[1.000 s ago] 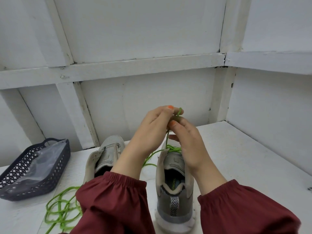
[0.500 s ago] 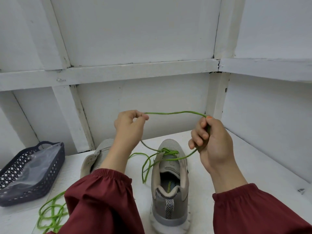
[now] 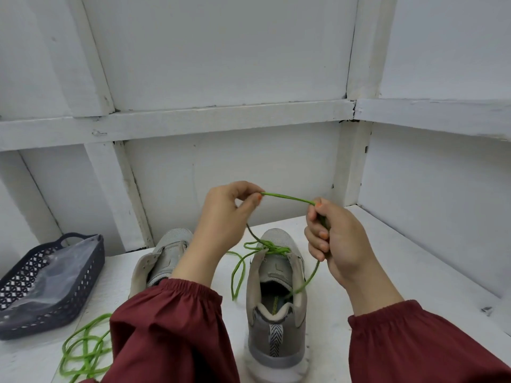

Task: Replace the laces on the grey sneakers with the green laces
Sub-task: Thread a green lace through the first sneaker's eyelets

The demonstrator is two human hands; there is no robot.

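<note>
Now, on the white table (image 3: 401,272), above the grey sneaker (image 3: 276,327) standing heel toward the person, both hands are raised, the left hand (image 3: 224,217) pinching and the right hand (image 3: 340,244) fisted around the green lace (image 3: 287,199), which stretches between them and runs down to the shoe's front eyelets.

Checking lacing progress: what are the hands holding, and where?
The green lace: left hand pinches it, right hand grips it in curled fingers, a span stretched between them.

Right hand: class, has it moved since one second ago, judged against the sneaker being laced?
Yes. The right hand has shifted rightward, from over the middle of the sneaker to past its right edge.
</note>
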